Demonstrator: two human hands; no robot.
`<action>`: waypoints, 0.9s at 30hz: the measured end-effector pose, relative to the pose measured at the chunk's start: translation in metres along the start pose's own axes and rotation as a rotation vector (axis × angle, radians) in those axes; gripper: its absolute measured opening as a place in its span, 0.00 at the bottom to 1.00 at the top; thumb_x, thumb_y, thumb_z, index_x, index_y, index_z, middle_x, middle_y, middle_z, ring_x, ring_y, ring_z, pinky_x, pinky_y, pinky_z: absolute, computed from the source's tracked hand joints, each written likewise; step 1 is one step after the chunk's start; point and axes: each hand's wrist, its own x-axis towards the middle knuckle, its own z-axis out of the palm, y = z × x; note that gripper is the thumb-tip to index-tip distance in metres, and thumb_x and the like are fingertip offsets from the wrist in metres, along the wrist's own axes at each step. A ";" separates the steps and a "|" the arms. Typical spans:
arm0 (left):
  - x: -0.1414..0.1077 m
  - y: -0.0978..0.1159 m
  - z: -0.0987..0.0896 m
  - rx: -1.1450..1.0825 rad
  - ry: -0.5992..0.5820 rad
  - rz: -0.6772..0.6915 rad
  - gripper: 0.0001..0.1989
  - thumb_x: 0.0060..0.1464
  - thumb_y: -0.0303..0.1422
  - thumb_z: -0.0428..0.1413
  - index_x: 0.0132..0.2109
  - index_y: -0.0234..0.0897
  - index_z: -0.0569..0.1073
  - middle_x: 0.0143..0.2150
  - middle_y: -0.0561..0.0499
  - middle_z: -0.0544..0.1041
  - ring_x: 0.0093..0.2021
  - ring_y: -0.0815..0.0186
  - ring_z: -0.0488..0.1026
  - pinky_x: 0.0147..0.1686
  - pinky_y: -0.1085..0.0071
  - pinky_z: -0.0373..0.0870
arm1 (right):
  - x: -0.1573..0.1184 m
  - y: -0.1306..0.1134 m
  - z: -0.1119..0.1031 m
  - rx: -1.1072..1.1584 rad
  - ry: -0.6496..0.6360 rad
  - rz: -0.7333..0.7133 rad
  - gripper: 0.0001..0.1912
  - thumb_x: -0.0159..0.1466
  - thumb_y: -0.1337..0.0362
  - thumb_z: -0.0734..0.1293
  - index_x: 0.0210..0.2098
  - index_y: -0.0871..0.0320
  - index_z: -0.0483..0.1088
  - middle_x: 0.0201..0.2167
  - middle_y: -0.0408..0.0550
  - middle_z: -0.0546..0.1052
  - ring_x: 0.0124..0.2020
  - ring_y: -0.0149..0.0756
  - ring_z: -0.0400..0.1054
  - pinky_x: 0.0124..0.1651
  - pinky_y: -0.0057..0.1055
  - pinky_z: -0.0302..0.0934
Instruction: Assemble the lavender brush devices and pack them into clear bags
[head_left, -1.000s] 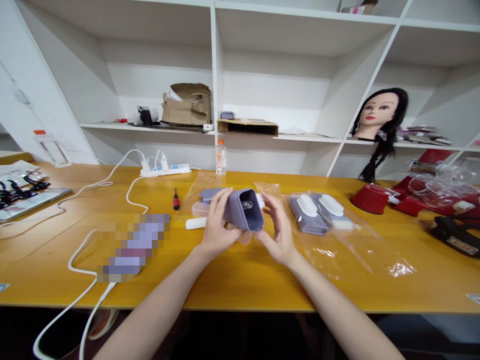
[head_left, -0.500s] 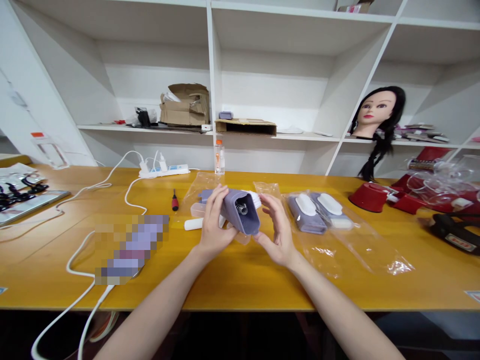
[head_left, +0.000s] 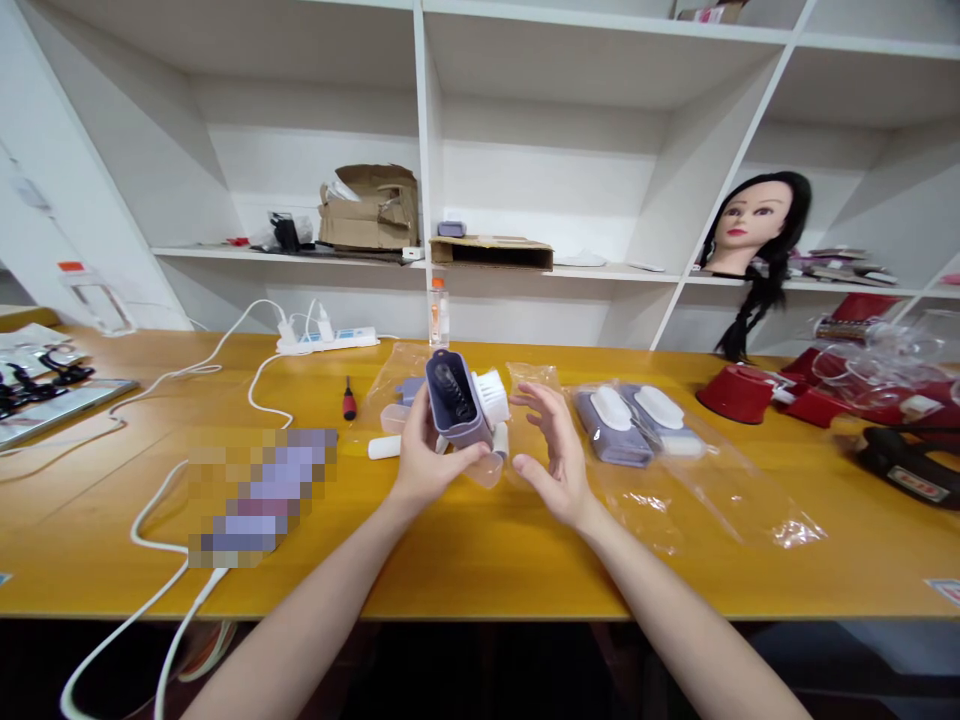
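My left hand [head_left: 426,462] is closed around a purple-grey scrubbing brush [head_left: 466,432] with a hollow body. Its open end faces up toward me, and the inside is dark. White bristles [head_left: 493,396] stick out on the brush's right side. My right hand [head_left: 556,462] is apart from it, just to the right, with fingers spread and nothing in them. Below and behind the brush lie a clear plastic piece [head_left: 484,470], a white tube-shaped part [head_left: 384,448] and a purple part [head_left: 409,388], all partly hidden by my left hand or the brush.
Two purple-and-white items [head_left: 616,432] in clear bags lie to the right. A red screwdriver [head_left: 349,402] and a blurred-out device [head_left: 262,500] with white cables are at left. A power strip [head_left: 330,341] and a bottle [head_left: 439,315] stand at the back. Red stands [head_left: 739,393] are far right.
The brush has turned in my left hand, so its opening now points upward and the bristles show more fully. My right hand has come away from it.
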 end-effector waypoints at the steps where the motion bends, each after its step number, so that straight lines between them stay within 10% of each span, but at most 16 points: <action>1: 0.000 0.000 0.000 -0.047 0.005 -0.043 0.39 0.33 0.32 0.67 0.55 0.42 0.62 0.53 0.44 0.70 0.52 0.57 0.68 0.49 0.66 0.65 | 0.000 0.000 0.000 0.008 -0.008 0.016 0.31 0.58 0.55 0.62 0.58 0.50 0.50 0.58 0.53 0.56 0.55 0.45 0.59 0.53 0.45 0.55; 12: 0.005 0.016 0.005 -0.645 0.232 -0.526 0.27 0.29 0.35 0.67 0.42 0.45 0.70 0.32 0.57 0.76 0.34 0.66 0.72 0.41 0.66 0.69 | 0.003 0.012 0.015 0.109 -0.149 0.390 0.47 0.47 0.54 0.73 0.60 0.56 0.49 0.58 0.58 0.59 0.54 0.46 0.60 0.53 0.43 0.58; 21: 0.018 0.028 -0.011 -0.880 0.046 -0.532 0.28 0.47 0.51 0.51 0.52 0.40 0.68 0.52 0.45 0.72 0.53 0.53 0.66 0.42 0.61 0.69 | 0.008 0.012 0.010 -0.023 -0.071 0.399 0.43 0.44 0.64 0.73 0.58 0.55 0.55 0.56 0.54 0.60 0.54 0.44 0.59 0.52 0.41 0.59; 27: 0.033 0.018 -0.024 -0.699 0.113 -0.735 0.18 0.46 0.25 0.49 0.45 0.39 0.70 0.43 0.50 0.77 0.38 0.64 0.74 0.28 0.72 0.70 | 0.014 0.017 -0.005 -0.041 -0.139 0.357 0.41 0.44 0.70 0.71 0.57 0.52 0.57 0.55 0.50 0.59 0.56 0.43 0.56 0.55 0.41 0.55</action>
